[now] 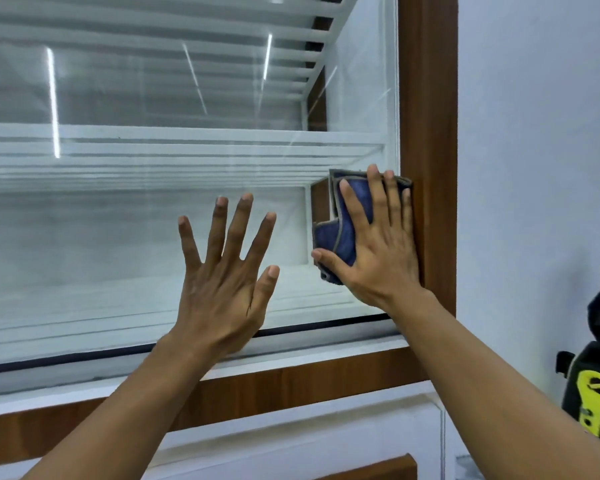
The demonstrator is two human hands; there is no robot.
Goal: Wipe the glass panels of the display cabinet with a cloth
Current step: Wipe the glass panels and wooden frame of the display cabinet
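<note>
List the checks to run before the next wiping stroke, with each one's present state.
1. Cloth under right hand, pressed flat by straight fingers: ok.
2. Cloth on the glass panel: ok, at its right edge, partly over the wooden frame.
3. Leftward path clear: not ok, left hand is spread in front of the glass beside the cloth.
4. Left hand touching the glass: cannot tell.
5. Smears on the glass: cannot tell, reflections hide them.
</note>
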